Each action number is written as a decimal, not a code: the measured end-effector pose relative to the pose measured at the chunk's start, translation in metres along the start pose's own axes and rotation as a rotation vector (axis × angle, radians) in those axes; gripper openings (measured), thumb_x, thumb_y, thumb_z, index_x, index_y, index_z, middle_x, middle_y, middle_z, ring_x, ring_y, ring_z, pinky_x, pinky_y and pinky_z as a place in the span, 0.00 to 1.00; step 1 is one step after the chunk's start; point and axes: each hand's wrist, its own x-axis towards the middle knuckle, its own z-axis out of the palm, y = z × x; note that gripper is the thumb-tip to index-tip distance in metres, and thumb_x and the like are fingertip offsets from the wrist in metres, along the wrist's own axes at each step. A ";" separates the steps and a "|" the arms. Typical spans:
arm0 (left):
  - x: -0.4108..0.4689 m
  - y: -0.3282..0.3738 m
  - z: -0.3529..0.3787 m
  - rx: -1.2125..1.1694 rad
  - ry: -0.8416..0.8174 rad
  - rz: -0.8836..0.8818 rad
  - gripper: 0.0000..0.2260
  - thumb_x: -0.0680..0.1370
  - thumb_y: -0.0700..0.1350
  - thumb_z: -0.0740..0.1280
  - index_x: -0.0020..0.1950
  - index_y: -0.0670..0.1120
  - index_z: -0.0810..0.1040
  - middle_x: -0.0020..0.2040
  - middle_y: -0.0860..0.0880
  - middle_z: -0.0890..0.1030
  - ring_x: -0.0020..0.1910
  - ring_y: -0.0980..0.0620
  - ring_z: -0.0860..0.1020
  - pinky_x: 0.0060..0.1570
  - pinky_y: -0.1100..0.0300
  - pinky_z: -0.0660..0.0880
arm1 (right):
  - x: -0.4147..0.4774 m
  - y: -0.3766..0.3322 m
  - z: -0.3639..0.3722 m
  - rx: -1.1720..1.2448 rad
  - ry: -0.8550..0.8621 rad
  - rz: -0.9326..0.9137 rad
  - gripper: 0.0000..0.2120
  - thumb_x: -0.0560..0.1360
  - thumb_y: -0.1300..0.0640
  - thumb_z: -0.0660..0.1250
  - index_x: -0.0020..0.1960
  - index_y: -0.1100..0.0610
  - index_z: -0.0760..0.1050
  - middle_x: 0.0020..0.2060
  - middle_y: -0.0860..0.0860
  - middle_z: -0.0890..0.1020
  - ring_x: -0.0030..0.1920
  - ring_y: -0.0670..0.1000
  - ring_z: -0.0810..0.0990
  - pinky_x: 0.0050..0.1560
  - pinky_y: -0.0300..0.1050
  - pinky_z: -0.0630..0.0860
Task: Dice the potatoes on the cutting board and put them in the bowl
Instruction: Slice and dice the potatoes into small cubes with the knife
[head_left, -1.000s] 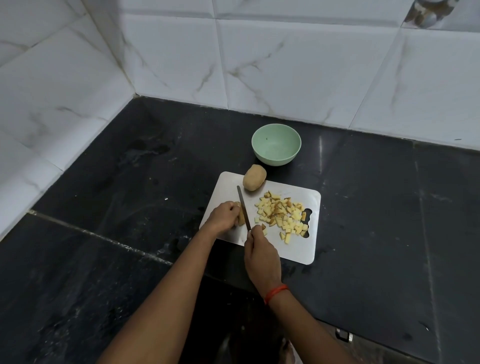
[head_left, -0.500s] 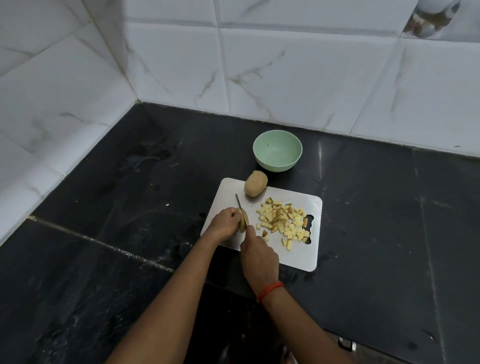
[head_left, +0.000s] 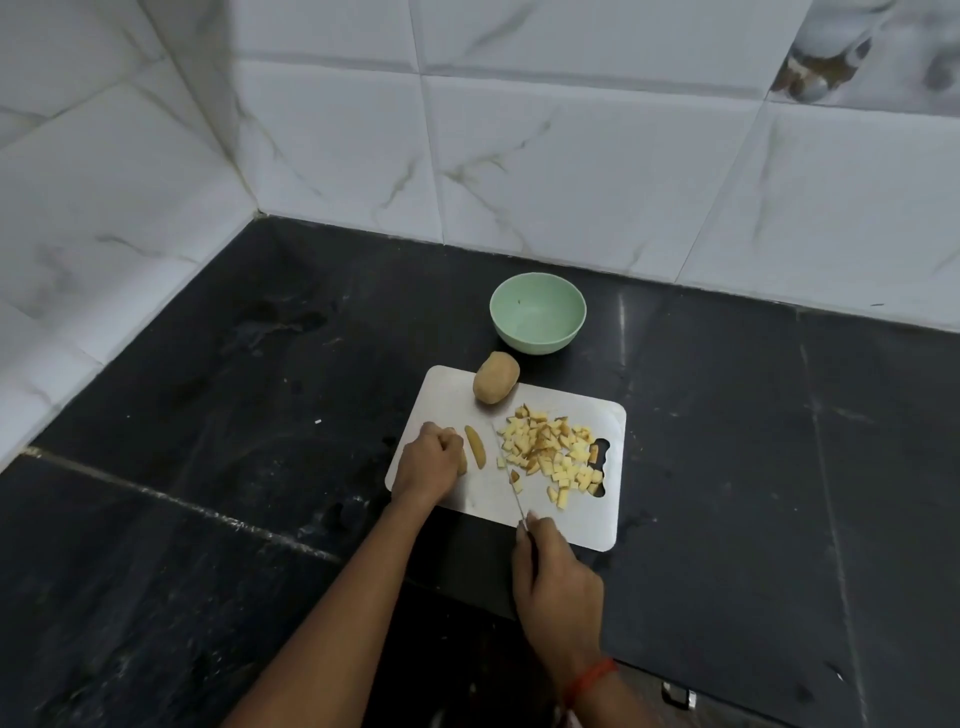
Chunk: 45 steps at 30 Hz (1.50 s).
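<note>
Left hand (head_left: 428, 462) curled round potato piece (head_left: 462, 461) at cutting board's (head_left: 483, 501) left edge, cut slice (head_left: 475, 446) just beside its fingers; right hand (head_left: 556, 577) clenched on knife (head_left: 511, 483), blade between slice and diced pile (head_left: 556, 452); bowl (head_left: 537, 312) beyond.

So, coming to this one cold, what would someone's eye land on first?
The yellow heap of diced potato on the right half of the white cutting board stands out first, with the mint-green bowl empty beyond it. Then the right hand gripping a knife, the left hand curled on a potato piece beside a cut slice, and a whole potato at the board's far edge.
</note>
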 end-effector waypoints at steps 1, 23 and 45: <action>-0.002 -0.003 0.001 -0.033 0.034 -0.008 0.12 0.83 0.55 0.59 0.53 0.46 0.72 0.46 0.48 0.78 0.45 0.48 0.77 0.41 0.54 0.70 | 0.007 0.002 -0.002 0.032 0.040 -0.004 0.05 0.81 0.52 0.62 0.46 0.50 0.73 0.33 0.44 0.77 0.27 0.46 0.75 0.24 0.39 0.67; 0.001 0.015 -0.003 0.097 0.056 0.458 0.36 0.72 0.50 0.78 0.76 0.50 0.67 0.66 0.51 0.76 0.66 0.51 0.73 0.69 0.51 0.69 | 0.035 0.043 0.011 0.174 0.180 0.088 0.05 0.82 0.48 0.58 0.49 0.48 0.70 0.29 0.43 0.75 0.27 0.45 0.74 0.25 0.47 0.72; 0.015 0.071 0.016 0.016 0.286 0.832 0.11 0.82 0.45 0.66 0.63 0.46 0.79 0.59 0.49 0.79 0.58 0.52 0.74 0.56 0.60 0.74 | 0.036 0.047 0.009 0.409 0.349 0.331 0.06 0.82 0.49 0.58 0.53 0.51 0.68 0.45 0.50 0.82 0.43 0.50 0.81 0.37 0.39 0.75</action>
